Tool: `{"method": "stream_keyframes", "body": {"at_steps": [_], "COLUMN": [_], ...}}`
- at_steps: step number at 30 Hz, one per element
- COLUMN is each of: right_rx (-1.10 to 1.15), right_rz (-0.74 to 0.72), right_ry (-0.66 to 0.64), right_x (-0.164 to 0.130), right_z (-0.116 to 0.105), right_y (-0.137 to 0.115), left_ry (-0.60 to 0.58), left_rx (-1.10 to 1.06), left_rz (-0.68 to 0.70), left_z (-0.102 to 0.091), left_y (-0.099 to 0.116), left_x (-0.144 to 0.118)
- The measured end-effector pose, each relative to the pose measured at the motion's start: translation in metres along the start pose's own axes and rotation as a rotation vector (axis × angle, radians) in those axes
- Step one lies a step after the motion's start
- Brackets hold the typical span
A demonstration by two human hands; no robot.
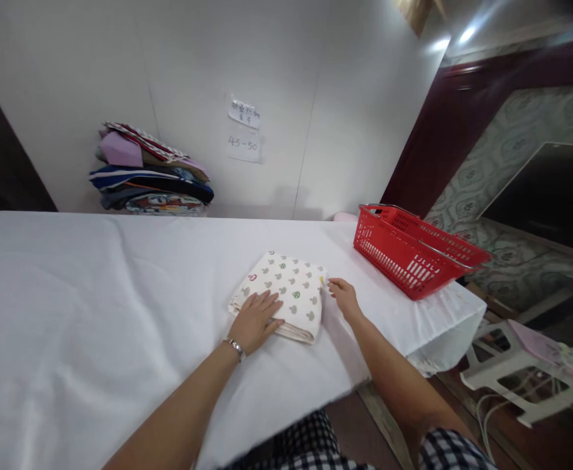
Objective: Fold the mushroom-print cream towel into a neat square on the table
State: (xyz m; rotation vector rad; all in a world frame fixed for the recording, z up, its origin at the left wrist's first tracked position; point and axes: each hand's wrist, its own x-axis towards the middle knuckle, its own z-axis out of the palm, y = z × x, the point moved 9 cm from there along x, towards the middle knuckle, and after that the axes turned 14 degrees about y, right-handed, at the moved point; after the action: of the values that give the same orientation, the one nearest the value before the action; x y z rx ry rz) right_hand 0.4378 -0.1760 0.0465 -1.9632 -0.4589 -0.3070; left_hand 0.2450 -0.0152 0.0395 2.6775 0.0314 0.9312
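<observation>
A folded white cloth [291,287] printed with grey, green and red mushroom-like shapes lies flat on the white-covered table [159,313]. Resting on its near left part, my left hand [256,320] has its fingers spread, with a metal watch or bracelet [236,348] at the wrist. Just off the cloth's right edge is my right hand [344,297], its fingers loosely bent and apart, holding nothing that I can see. Whether its fingertips touch the cloth is unclear. The layers of the fold show along the near edge.
A red plastic basket [414,251] with metal handles stands at the table's right end. Against the back wall is a pile of folded clothes [152,173]. Paper signs [245,147], one reading 45-50, hang above. A white stool [521,365] stands on the floor at right.
</observation>
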Motion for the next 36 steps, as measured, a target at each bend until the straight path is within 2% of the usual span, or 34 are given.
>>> {"method": "stream_keyframes", "body": {"at_steps": [4, 12, 20, 23, 25, 27, 29, 31, 33, 36], "right_rx": [-0.078, -0.149, -0.252, -0.26, -0.263, -0.236, -0.209, -0.286, -0.442, -0.593], "right_rz": [0.045, 0.011, -0.072, -0.111, -0.137, -0.222, -0.392, -0.547, -0.541, -0.448], "right_ry": [-0.013, -0.125, -0.113, -0.137, -0.11, -0.059, -0.066, -0.203, -0.39, -0.566], "right_x": [0.044, 0.073, 0.081, 0.086, 0.089, 0.082, 0.057, 0.019, -0.015, -0.043], "right_z": [0.016, 0.054, 0.053, 0.05, 0.045, 0.042, 0.047, 0.066, 0.085, 0.096], "right_y": [0.03, 0.043, 0.053, 0.043, 0.027, -0.002, -0.038, -0.062, -0.062, -0.052], "left_ry": [-0.013, -0.015, -0.091, -0.091, -0.09, -0.096, -0.101, -0.097, -0.085, -0.066], "left_rx": [-0.006, -0.027, -0.047, -0.058, -0.061, -0.057, -0.048, -0.036, -0.032, -0.047], "left_rz": [-0.007, -0.019, -0.093, -0.103, -0.103, -0.1, -0.098, -0.099, -0.098, -0.103], "left_z": [0.002, 0.0, 0.001, 0.0, 0.0, 0.0, 0.0, 0.0, -0.002, -0.003], "left_y": [-0.004, -0.006, -0.007, -0.005, -0.005, -0.005, -0.005, -0.004, -0.002, 0.001], "left_x": [-0.002, -0.003, -0.001, 0.0, 0.0, 0.0, -0.001, -0.001, -0.001, 0.0]}}
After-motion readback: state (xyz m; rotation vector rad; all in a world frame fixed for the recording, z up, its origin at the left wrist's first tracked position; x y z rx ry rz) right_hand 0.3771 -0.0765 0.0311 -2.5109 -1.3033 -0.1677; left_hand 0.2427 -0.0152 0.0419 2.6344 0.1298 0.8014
